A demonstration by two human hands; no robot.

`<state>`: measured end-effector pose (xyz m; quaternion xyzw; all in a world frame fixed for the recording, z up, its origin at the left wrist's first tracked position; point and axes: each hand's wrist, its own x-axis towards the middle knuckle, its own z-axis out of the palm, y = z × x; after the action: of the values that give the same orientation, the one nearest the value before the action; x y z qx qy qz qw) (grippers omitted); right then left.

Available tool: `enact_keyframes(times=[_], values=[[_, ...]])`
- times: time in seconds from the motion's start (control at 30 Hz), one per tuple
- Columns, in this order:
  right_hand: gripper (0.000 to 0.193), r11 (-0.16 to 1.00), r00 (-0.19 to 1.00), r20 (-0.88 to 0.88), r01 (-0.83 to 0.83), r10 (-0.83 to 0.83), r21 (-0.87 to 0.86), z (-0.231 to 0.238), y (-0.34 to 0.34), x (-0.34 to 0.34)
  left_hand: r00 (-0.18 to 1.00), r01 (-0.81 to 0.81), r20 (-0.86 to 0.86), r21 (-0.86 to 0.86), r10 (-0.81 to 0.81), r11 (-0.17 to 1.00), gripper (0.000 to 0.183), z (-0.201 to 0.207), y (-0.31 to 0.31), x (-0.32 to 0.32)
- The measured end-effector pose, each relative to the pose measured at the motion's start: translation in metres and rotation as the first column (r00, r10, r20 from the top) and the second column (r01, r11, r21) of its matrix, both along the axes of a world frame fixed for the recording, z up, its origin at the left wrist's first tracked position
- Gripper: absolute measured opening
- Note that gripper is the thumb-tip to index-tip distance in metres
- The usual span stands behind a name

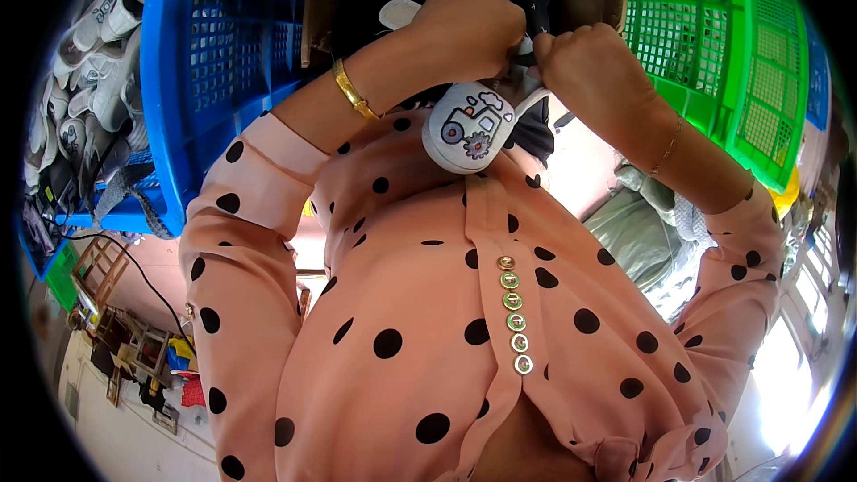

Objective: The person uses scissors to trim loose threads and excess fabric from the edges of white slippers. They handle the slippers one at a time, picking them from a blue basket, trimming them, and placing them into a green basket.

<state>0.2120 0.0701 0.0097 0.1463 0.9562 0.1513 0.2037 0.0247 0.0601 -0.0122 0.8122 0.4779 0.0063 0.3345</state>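
Both hands point(471, 34) point(594, 67) apparently on white shoe point(470, 129)

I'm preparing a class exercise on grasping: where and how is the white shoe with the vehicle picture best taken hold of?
Probably take the white shoe by both sides of its rounded, decorated end, coming from the side of the polka-dot shirt. That end points toward the shirt and is uncovered, while the left hand and right hand crowd the opposite end.

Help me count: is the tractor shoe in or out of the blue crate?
Out: the tractor shoe is near the left hand, apart from the blue crate.
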Motion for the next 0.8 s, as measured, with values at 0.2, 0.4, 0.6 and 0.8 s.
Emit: enact_keyframes(times=[0.2,0.4,0.6,0.8], values=[[0.014,0.997,0.996,0.084,0.012,-0.018,0.076,-0.006,-0.004,-0.005,0.999,0.029,-0.025,0.033,-0.029,0.999,0.012,-0.004,0.000,0.001],[0.014,0.995,0.989,0.149,-0.026,0.012,0.093,-0.017,-0.007,-0.010,1.000,0.004,-0.028,0.065,-0.002,0.998,0.013,-0.007,-0.003,0.004],[0.017,0.995,0.987,0.159,-0.031,0.015,0.099,-0.019,-0.010,-0.013,1.000,-0.010,-0.016,0.066,0.011,0.998,0.015,-0.007,-0.008,0.003],[0.011,0.998,0.990,0.139,-0.017,0.009,0.058,-0.003,-0.012,-0.012,0.902,-0.164,0.377,-0.153,0.211,0.974,0.012,-0.010,-0.016,-0.024]])
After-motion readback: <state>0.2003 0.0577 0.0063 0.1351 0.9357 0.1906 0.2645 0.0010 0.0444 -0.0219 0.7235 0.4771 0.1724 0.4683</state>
